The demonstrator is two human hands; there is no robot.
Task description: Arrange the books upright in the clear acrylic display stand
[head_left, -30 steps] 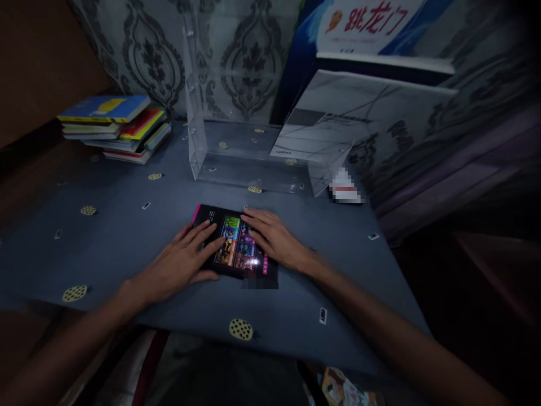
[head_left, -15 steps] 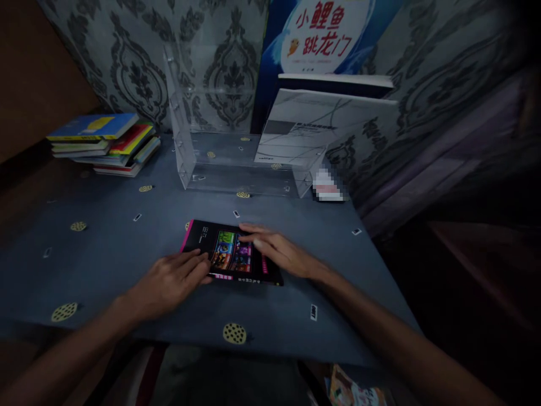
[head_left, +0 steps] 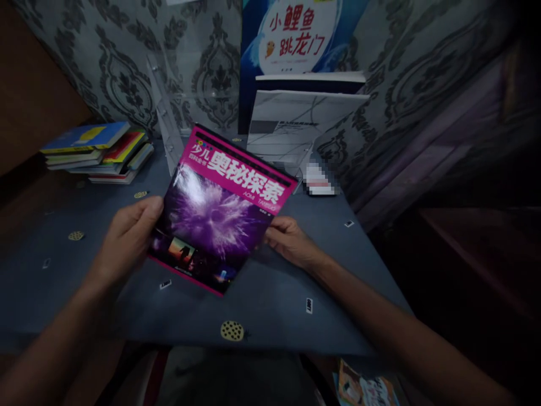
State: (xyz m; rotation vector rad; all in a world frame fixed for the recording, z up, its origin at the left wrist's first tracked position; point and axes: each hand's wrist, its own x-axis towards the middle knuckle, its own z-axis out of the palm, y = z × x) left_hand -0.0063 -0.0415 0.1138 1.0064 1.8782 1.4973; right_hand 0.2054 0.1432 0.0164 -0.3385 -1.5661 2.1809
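Note:
A book with a pink and purple cover is raised off the table, tilted, its front facing me. My left hand is closed on its left edge, the thumb at the cover's side and the other fingers hidden behind. On the right, my right hand grips the opposite edge, with its fingertips partly out of sight at the book's back. Behind the book stands a clear acrylic rack, holding a grey-white book that leans at its right end.
Several books lie in a stack at the table's left. A large blue picture book stands against the patterned wall. The table has a grey-blue cloth. Below its front edge is a colourful packet or book.
The book has been lifted from the table and turned over, from its black back to its pink and purple front. Both hands have gone from lying on it to gripping its sides.

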